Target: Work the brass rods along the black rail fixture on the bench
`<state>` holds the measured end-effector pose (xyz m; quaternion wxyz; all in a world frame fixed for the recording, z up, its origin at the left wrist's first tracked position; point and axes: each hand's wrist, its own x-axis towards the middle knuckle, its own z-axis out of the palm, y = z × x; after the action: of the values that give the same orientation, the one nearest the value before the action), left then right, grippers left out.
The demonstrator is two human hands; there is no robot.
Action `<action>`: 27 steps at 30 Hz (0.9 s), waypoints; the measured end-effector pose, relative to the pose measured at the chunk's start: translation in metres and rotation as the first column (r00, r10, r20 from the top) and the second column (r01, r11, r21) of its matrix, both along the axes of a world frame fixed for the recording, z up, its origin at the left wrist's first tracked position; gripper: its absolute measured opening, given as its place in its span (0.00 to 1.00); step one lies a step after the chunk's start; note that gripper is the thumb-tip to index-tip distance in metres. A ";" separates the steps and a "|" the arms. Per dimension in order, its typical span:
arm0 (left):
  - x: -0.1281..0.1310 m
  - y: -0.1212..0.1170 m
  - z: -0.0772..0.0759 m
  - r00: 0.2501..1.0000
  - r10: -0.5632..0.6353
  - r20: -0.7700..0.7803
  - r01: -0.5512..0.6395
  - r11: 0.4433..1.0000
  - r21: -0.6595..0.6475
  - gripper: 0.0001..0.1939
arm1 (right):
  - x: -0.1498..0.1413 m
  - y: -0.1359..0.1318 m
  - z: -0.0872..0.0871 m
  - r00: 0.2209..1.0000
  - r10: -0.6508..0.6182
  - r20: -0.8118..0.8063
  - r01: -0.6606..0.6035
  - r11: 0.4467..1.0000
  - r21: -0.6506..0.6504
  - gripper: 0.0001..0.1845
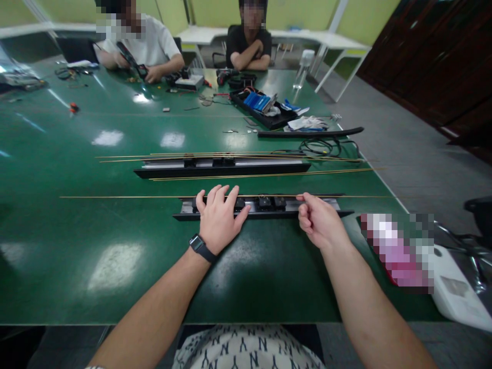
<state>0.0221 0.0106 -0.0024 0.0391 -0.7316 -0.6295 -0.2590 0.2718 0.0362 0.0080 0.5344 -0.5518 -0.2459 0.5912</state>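
A black and silver rail [292, 214] lies lengthwise on the green table before me, with several small black blocks [264, 203] in its channel. Along its far side runs a thin brass-coloured rod [123, 197], which sticks out well past both ends. My left hand [218, 218], with a watch on the wrist, lies over the left part of the rail, fingers spread. Its fingertips reach the rod, and the palm hides some blocks. My right hand [319, 218] pinches the rod between thumb and forefinger near the rail's right end, the other fingers curled in.
Farther back lies a second rail [223, 170] with more thin rods [261, 175] around it. Beyond are a black strip [307, 133], a coiled cable [321, 147] and a black tray [269, 120]. Two people sit across the table; one holds a dark tool [130, 59].
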 end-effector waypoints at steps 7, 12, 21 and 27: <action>0.000 0.000 0.000 1.000 -0.001 0.005 0.001 1.000 -0.007 0.26 | -0.001 0.000 0.002 0.999 0.044 0.005 -0.044 0.999 -0.009 0.11; 0.000 0.000 0.000 1.000 0.000 -0.004 0.000 1.000 -0.009 0.26 | 0.000 0.001 -0.001 0.999 0.032 0.008 -0.032 0.999 0.018 0.09; 0.000 -0.001 0.003 1.000 0.002 -0.020 -0.002 1.000 -0.019 0.27 | 0.001 0.001 -0.002 1.000 0.025 -0.002 -0.025 1.000 0.019 0.09; 0.000 -0.001 0.003 1.000 0.001 -0.020 -0.002 1.000 -0.019 0.26 | -0.001 0.000 -0.001 0.997 0.072 0.009 -0.072 0.997 0.008 0.11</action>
<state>0.0224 0.0095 0.0007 0.0383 -0.7340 -0.6321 -0.2456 0.2713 0.0362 0.0070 0.5139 -0.5430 -0.2704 0.6066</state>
